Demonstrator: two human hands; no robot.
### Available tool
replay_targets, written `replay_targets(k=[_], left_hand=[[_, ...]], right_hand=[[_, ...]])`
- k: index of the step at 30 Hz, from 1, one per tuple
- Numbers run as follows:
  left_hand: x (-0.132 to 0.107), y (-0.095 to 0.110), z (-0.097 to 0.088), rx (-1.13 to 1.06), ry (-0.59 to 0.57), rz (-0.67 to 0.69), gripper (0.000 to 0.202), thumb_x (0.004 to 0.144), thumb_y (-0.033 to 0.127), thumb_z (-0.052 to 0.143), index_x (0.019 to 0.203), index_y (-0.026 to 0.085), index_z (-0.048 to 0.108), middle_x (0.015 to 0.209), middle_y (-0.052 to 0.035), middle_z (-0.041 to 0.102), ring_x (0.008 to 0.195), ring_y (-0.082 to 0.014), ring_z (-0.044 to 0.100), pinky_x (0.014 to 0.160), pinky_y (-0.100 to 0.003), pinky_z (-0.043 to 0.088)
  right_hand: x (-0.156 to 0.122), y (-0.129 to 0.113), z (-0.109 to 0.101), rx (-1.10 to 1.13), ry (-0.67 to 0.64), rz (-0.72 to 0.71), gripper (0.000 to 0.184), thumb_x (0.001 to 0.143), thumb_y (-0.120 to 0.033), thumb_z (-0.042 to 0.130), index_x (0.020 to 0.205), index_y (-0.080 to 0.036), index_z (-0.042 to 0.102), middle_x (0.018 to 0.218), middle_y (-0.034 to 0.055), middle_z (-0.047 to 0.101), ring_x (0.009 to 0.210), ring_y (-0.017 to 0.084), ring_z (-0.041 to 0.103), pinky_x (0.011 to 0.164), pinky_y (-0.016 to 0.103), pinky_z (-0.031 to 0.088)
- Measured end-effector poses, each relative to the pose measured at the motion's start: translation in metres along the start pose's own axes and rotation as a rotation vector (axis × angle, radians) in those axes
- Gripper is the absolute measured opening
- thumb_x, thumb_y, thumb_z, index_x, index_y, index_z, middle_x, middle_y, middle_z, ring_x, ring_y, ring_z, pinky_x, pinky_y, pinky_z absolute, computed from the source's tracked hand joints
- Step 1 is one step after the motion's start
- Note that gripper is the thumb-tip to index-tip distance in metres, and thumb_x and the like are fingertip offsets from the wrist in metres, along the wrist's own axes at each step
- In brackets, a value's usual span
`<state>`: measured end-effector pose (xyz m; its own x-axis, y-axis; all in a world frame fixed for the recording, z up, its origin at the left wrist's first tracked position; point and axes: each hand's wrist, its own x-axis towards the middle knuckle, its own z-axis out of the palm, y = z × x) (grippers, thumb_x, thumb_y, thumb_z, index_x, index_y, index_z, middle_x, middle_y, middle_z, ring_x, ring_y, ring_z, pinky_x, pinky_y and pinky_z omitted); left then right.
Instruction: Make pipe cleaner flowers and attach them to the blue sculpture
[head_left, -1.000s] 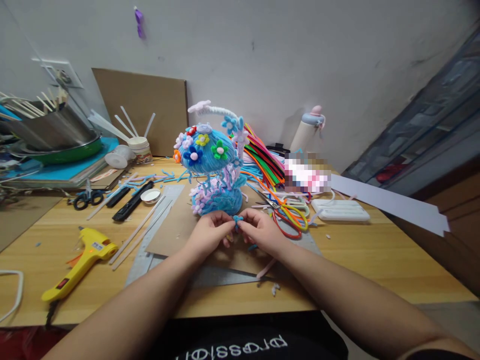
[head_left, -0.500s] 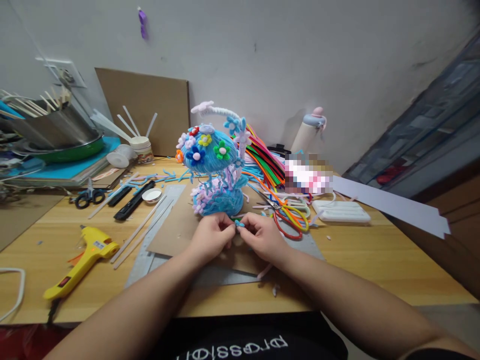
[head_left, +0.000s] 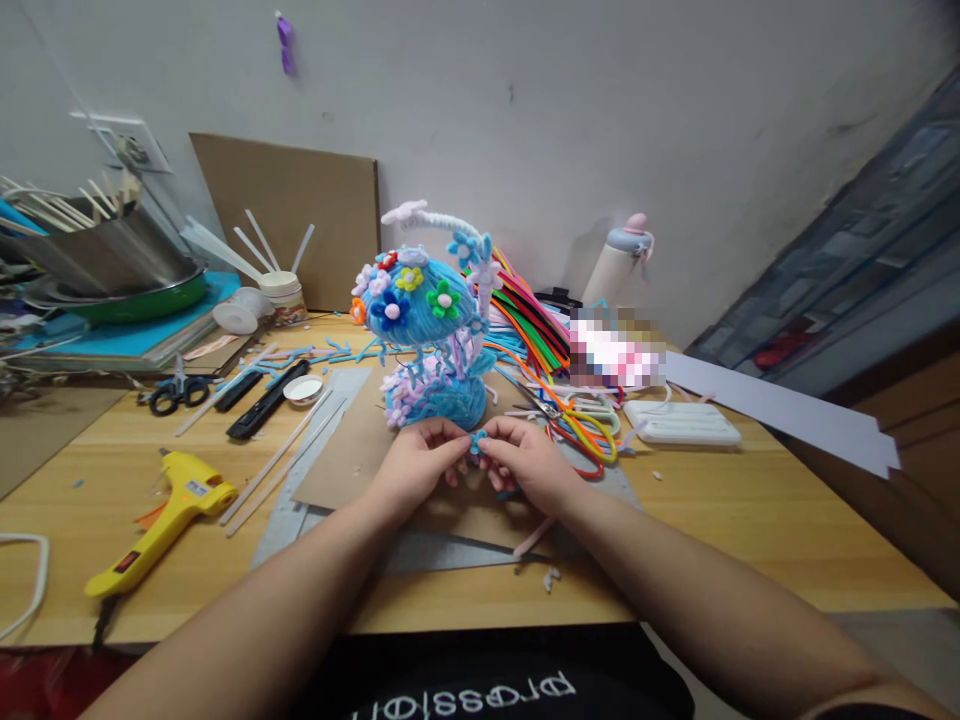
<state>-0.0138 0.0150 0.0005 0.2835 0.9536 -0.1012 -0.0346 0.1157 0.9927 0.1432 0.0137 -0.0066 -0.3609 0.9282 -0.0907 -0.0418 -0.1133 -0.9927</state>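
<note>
Between my fingertips is a small blue pipe-cleaner flower (head_left: 478, 441). My left hand (head_left: 424, 462) pinches it from one side, and my right hand (head_left: 532, 465) pinches it from the other. The lower fingers of both hands are curled under and partly hidden. Just behind my hands stands a fuzzy blue pipe-cleaner lamp-like model (head_left: 420, 318), its domed top covered in colourful flowers, with a white curved stem arching over it. Its base rests on a piece of brown cardboard (head_left: 337, 465) under my hands.
At left lie a yellow hot glue gun (head_left: 169, 515), clear glue sticks (head_left: 277, 465), a black cutter (head_left: 268, 400) and dark scissors (head_left: 180, 390). To the right are red-and-yellow scissors (head_left: 581, 435), bundled pipe cleaners (head_left: 532, 320), a white case (head_left: 682, 424) and a bottle (head_left: 616, 262).
My fingers have shifted around the blue flower, which now shows its round petals facing up between them. My left hand has moved slightly left; the model has stayed in place.
</note>
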Motion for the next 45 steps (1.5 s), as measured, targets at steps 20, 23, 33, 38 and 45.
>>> replay_targets(k=[20,23,33,38,45], left_hand=[[-0.005,-0.011,0.005,0.653,0.216,0.292,0.012,0.067,0.02,0.052,0.055,0.016,0.055,0.053,0.0021,0.054,0.051,-0.0098,0.046,0.048,-0.02,0.033],[-0.003,-0.01,0.003,0.584,0.191,0.236,0.012,0.068,0.021,0.053,0.058,0.016,0.056,0.053,0.0023,0.053,0.049,-0.0095,0.047,0.047,-0.02,0.034],[0.001,-0.005,0.002,0.296,0.072,0.052,0.017,0.07,0.03,0.059,0.072,0.014,0.061,0.053,0.0028,0.055,0.04,-0.0077,0.048,0.04,-0.018,0.037],[0.001,-0.005,0.002,0.277,0.074,0.023,0.013,0.068,0.026,0.06,0.072,0.013,0.061,0.053,0.0023,0.058,0.042,-0.009,0.051,0.043,-0.02,0.04],[-0.001,-0.006,0.0,0.385,0.07,0.055,0.009,0.066,0.02,0.055,0.067,0.014,0.061,0.052,0.0011,0.059,0.047,-0.011,0.053,0.048,-0.02,0.038]], right_hand=[[-0.006,0.005,0.007,-0.737,0.206,-0.34,0.016,0.074,-0.019,0.05,0.059,-0.018,0.043,0.055,-0.0043,0.044,0.053,0.009,0.04,0.05,0.021,0.029],[-0.004,0.007,0.006,-0.646,0.211,-0.301,0.015,0.075,-0.021,0.05,0.061,-0.018,0.045,0.055,-0.0045,0.043,0.052,0.01,0.04,0.049,0.021,0.029],[0.002,0.007,0.002,-0.245,0.046,-0.058,0.011,0.074,-0.028,0.052,0.073,-0.018,0.049,0.051,-0.0072,0.047,0.04,0.007,0.044,0.04,0.019,0.035],[0.003,0.009,-0.001,-0.262,0.084,-0.057,0.011,0.074,-0.029,0.053,0.072,-0.019,0.049,0.051,-0.007,0.047,0.04,0.008,0.045,0.039,0.019,0.035],[-0.002,0.007,0.001,-0.469,0.11,-0.216,0.012,0.076,-0.024,0.051,0.066,-0.019,0.048,0.054,-0.0058,0.042,0.048,0.008,0.041,0.045,0.019,0.031]])
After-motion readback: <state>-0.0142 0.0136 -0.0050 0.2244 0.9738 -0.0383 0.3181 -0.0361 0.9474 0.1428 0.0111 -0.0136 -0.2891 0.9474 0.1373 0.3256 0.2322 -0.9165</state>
